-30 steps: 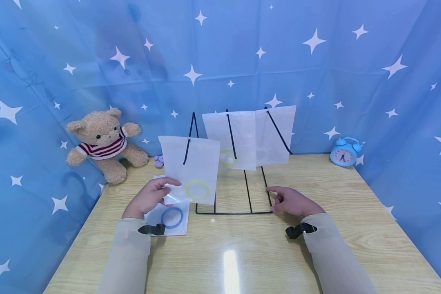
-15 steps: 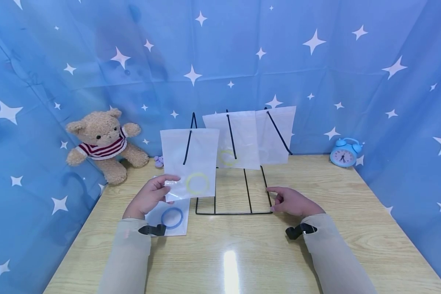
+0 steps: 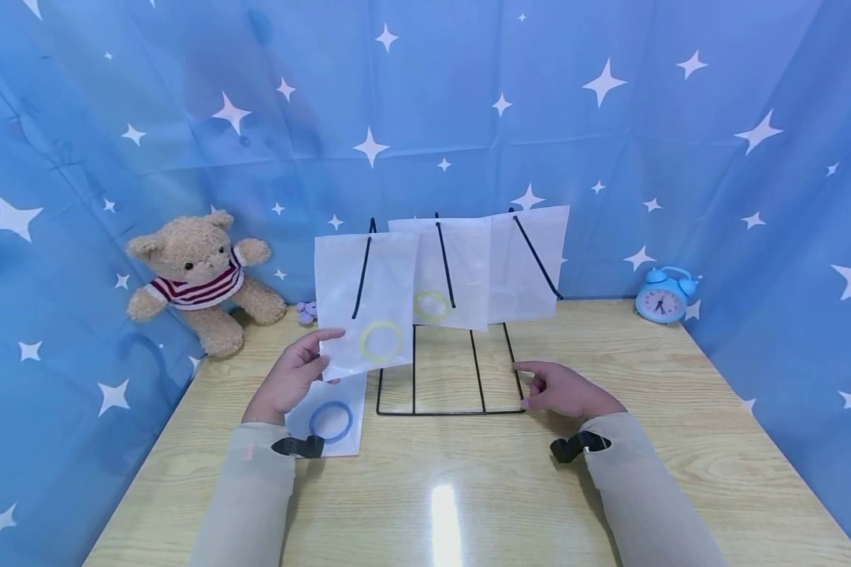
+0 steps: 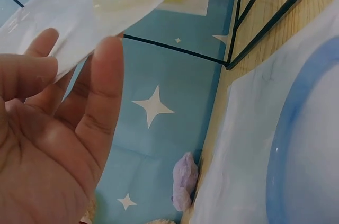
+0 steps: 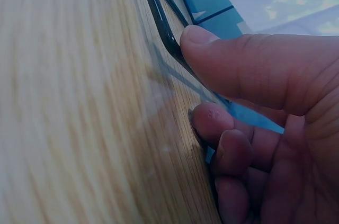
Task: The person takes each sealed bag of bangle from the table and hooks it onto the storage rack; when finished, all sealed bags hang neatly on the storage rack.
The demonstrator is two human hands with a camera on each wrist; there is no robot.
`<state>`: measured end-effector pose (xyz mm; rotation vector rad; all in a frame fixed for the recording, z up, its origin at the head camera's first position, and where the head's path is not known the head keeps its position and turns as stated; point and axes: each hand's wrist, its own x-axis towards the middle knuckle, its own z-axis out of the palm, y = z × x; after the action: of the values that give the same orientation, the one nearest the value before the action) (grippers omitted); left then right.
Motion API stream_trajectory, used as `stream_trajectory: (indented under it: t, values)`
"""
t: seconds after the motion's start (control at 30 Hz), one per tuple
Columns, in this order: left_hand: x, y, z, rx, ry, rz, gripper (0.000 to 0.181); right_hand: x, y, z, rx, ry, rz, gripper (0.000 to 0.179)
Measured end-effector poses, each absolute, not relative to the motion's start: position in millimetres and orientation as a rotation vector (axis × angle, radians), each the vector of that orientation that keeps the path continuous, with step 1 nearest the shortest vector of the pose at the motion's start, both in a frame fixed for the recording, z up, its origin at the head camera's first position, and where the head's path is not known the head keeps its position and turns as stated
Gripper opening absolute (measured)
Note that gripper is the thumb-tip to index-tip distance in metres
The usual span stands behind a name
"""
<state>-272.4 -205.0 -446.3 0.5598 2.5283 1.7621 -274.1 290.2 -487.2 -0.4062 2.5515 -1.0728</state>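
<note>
A black wire rack (image 3: 450,413) with slanting prongs stands on the table. From its left prong hangs a white translucent zip bag (image 3: 354,283) with a yellow ring (image 3: 381,361) showing in it. My left hand (image 3: 291,378) pinches that bag's lower left edge between thumb and fingers; in the left wrist view the bag (image 4: 79,12) slants above the palm. Two similar bags hang from the middle prong (image 3: 461,268) and the right prong. My right hand (image 3: 570,390) holds the rack's front right corner, thumb against the wire (image 5: 167,41) in the right wrist view.
Under my left hand a white bag with a blue ring (image 3: 331,439) lies flat on the table (image 3: 539,504). A teddy bear (image 3: 202,272) sits at the back left, near a small purple object (image 3: 306,313). A blue alarm clock (image 3: 663,298) stands back right.
The bag in my left hand has risen along the left prong, its top edge now near the prong's upper end. My right hand has stayed at the rack's corner.
</note>
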Motion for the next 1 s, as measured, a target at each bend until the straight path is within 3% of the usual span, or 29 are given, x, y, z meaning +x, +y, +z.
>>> stream_trajectory:
  t: [0.53,1.0]
  values:
    - [-274.9,-196.2,-449.6,0.519,2.376,1.975,0.055,-273.8,289.8,-487.4,-0.418,2.549,-1.083,0.077]
    - [-279.1,-200.1,-454.9,0.415,2.613,1.784,0.056,-274.1,289.1,-488.1,-0.372,2.553,-1.076,0.077]
